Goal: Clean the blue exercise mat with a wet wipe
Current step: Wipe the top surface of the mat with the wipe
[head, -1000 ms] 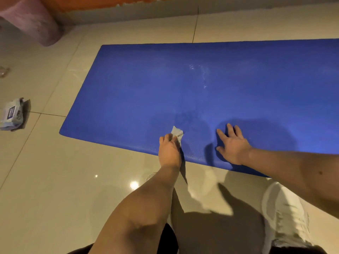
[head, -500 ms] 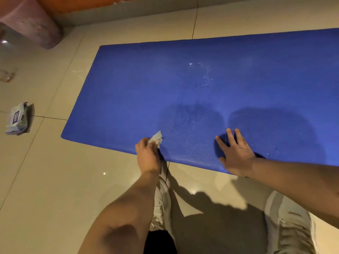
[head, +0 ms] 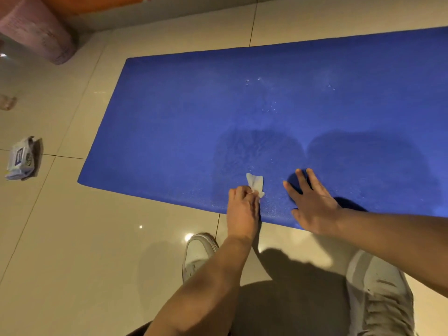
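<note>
The blue exercise mat lies flat on the tiled floor and runs off the right edge of the view. My left hand is at the mat's near edge, fingers closed on a small crumpled white wet wipe that presses on the mat. My right hand rests flat on the mat just to the right, palm down with fingers spread and nothing in it. A darker damp patch and a few shiny droplets show on the mat beyond the hands.
A pack of wet wipes lies on the floor at the far left. A rolled pink mat leans by the wall at top left. My two white shoes stand on the tiles just in front of the mat's near edge.
My left hand with the wipe slid left along the mat's near edge, then back to the right, closer to my right hand. My right hand stayed planted on the mat.
</note>
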Demonstrator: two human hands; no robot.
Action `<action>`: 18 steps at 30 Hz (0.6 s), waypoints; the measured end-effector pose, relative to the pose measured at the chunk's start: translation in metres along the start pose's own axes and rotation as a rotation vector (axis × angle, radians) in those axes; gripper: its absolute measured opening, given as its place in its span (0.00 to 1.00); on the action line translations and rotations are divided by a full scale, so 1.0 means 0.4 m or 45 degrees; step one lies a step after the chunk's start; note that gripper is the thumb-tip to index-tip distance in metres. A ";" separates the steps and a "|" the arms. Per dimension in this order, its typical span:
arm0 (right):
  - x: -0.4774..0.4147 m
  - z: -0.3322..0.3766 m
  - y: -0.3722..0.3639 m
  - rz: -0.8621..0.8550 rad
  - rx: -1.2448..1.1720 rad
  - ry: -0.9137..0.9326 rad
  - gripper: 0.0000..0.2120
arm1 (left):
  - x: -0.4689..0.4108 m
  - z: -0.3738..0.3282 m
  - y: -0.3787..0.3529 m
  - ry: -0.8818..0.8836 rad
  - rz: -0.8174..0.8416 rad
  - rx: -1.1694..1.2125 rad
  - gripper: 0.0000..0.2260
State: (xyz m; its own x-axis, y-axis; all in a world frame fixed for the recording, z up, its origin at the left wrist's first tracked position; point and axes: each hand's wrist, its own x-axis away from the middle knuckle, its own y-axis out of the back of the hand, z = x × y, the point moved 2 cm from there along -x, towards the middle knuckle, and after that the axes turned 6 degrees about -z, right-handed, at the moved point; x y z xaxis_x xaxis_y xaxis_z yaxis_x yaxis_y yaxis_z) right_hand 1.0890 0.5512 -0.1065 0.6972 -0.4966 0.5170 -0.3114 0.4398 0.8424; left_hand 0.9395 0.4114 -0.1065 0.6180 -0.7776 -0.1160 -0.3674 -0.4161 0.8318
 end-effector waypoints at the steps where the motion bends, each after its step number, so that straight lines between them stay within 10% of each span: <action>1: 0.009 0.001 0.011 0.013 -0.005 0.007 0.36 | -0.009 0.022 0.014 0.007 -0.015 -0.027 0.08; 8: 0.031 0.002 0.041 0.044 -0.043 0.038 0.35 | -0.062 0.211 0.155 0.510 -0.224 -0.090 0.08; 18: 0.039 0.001 0.048 0.033 0.030 0.103 0.36 | 0.035 0.003 0.033 0.267 -0.002 0.053 0.08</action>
State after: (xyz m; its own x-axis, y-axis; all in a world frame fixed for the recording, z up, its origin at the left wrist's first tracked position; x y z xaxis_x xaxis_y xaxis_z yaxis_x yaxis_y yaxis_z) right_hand 1.0936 0.5515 -0.0821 0.7384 -0.4230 0.5251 -0.3440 0.4334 0.8329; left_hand 0.9424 0.3946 -0.0976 0.7484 -0.6632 0.0019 -0.3919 -0.4399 0.8080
